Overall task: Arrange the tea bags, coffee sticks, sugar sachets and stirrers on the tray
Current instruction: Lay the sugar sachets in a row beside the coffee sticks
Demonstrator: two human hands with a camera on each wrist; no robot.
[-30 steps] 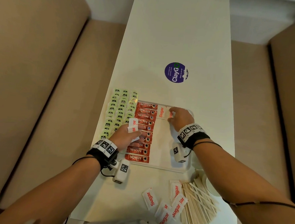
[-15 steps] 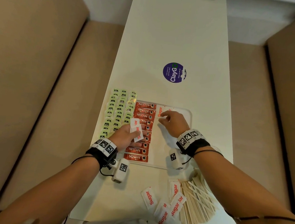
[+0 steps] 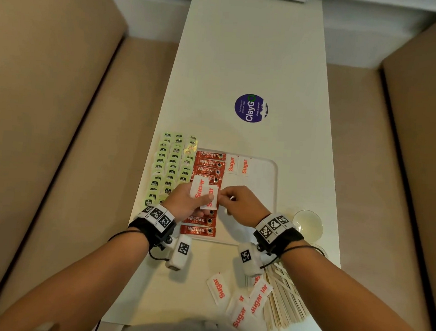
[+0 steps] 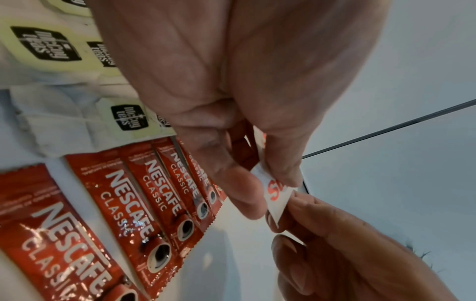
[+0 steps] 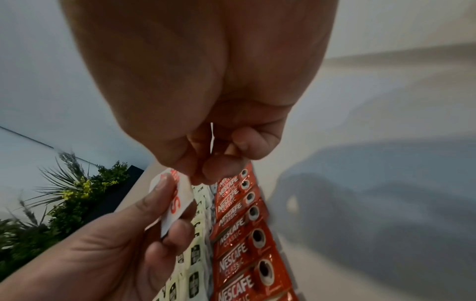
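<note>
My left hand [image 3: 207,197] hovers over the red coffee sticks [image 3: 208,162] and pinches two white sugar sachets [image 3: 200,187], fanned apart. My right hand [image 3: 222,197] meets it from the right and pinches the edge of the nearer sachet [image 4: 276,197]; the right wrist view shows this sachet [image 5: 178,200] under my left thumb. Two sugar sachets [image 3: 237,164] lie side by side at the far end of the white tray [image 3: 272,175]. Pale green tea bags [image 3: 173,161] lie in rows left of the coffee sticks. Wooden stirrers [image 3: 285,302] are piled near the front right.
Several loose sugar sachets [image 3: 239,305] lie on the table in front of the tray, beside the stirrers. A small pale dish [image 3: 308,222] stands right of the tray. A purple round sticker [image 3: 251,108] marks the table's middle. Beige benches flank the narrow table.
My right hand has left a second sachet at the tray's far end and drawn back to my left hand, where it now pinches a sachet. The left hand has barely moved.
</note>
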